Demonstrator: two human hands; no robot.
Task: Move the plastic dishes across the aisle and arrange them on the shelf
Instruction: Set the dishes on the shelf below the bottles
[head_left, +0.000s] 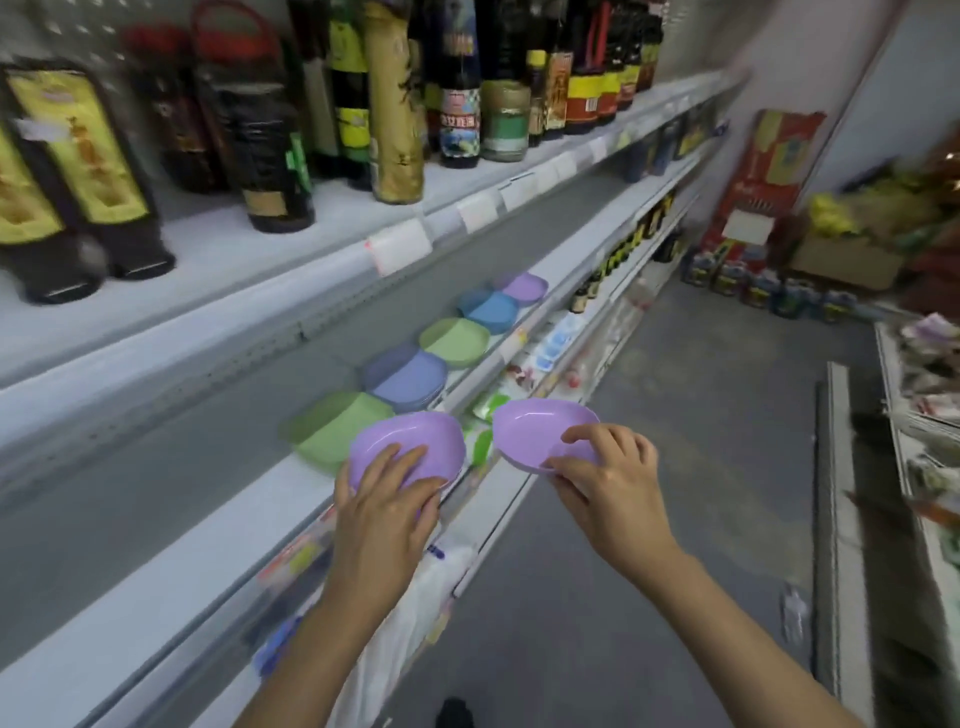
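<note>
My left hand (387, 499) grips a purple plastic dish (410, 441) by its near rim, fingers inside it, over the front edge of the grey middle shelf (171, 561). My right hand (605, 470) pinches a second purple dish (540, 426) out over the aisle, just right of the shelf edge. On the shelf beyond them runs a row of dishes: green (327, 428), blue-violet (408, 379), green (454, 340), blue (491, 309) and purple (525, 287), lying edge to edge or slightly overlapping.
Dark bottles (270, 150) crowd the upper shelf, which overhangs the dish shelf. Packaged goods (540, 358) fill the lower shelves. The grey aisle floor (691, 467) runs right. A low display (924, 415) stands at the right, boxes and bottles at the far end.
</note>
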